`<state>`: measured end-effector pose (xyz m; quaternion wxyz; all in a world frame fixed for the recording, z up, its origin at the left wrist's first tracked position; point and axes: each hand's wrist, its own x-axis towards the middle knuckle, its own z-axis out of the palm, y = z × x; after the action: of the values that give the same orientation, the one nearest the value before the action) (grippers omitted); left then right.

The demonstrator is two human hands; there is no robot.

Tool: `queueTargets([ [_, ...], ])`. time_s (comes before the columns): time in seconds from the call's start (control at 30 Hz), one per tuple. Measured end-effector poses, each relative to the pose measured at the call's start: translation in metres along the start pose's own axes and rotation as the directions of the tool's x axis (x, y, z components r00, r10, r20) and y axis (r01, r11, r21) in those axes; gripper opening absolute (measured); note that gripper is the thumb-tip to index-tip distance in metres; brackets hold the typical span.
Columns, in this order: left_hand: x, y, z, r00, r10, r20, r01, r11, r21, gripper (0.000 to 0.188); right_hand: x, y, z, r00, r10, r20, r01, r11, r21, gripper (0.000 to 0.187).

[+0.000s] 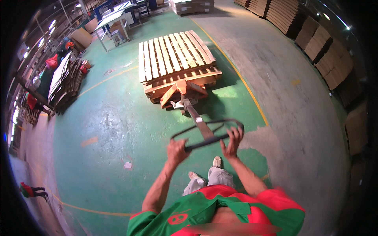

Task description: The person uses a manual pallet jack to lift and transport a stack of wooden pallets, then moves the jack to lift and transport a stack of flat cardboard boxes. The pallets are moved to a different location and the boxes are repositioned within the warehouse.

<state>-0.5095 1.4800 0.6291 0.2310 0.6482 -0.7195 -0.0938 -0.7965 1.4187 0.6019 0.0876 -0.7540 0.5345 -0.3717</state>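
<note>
My left hand (177, 152) is closed round the left end of the black loop handle (205, 144) of a pallet jack. At the right end of the same loop, the fingers of my right hand (233, 141) curl over the bar, with the thumb below. A shaft slopes away from the handle to the orange pallet jack body (182, 87). Beyond that body lies a stack of light wooden slatted pallets (173, 57), carried on the jack. My feet are on the floor just behind the handle.
A yellow line (240, 74) runs along the green floor to the right. Stacks of brown cardboard (332, 65) line the right side. Flat sheets (65, 84) lean at the left, near a person (27, 190) farther down. A table (114, 19) stands at the far left.
</note>
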Motion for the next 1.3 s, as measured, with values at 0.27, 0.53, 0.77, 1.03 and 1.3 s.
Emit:
queueTargets([
  [0.27, -0.193, 0.024, 0.093, 0.650, 0.046, 0.758, 0.073, 0.990, -0.122, 0.024, -0.193, 0.025, -0.069, 0.710, 0.167, 0.685, -0.233, 0.972, 0.005, 0.058],
  [0.53, -0.034, -0.001, 0.003, 0.820, -0.054, 0.570, 0.191, 0.964, -0.184, 0.045, -0.026, 0.036, -0.044, 0.957, -0.033, 0.289, 0.029, 0.999, 0.017, 0.045],
  [0.77, 0.049, -0.016, -0.032, 0.986, -0.020, -0.167, 0.016, 1.000, -0.027, 0.057, 0.062, 0.009, 0.012, 0.994, -0.046, -0.098, 0.052, 0.997, 0.061, 0.041],
  [1.03, -0.168, 0.031, 0.063, 0.754, -0.027, 0.657, 0.102, 0.992, -0.076, 0.020, -0.165, 0.013, -0.054, 0.858, 0.231, 0.459, -0.232, 0.971, -0.055, 0.041],
  [1.3, -0.069, 0.017, 0.002, 0.830, -0.021, 0.558, 0.162, 0.965, -0.204, 0.025, -0.064, 0.012, -0.037, 0.974, 0.146, 0.171, -0.155, 0.987, 0.040, 0.052],
])
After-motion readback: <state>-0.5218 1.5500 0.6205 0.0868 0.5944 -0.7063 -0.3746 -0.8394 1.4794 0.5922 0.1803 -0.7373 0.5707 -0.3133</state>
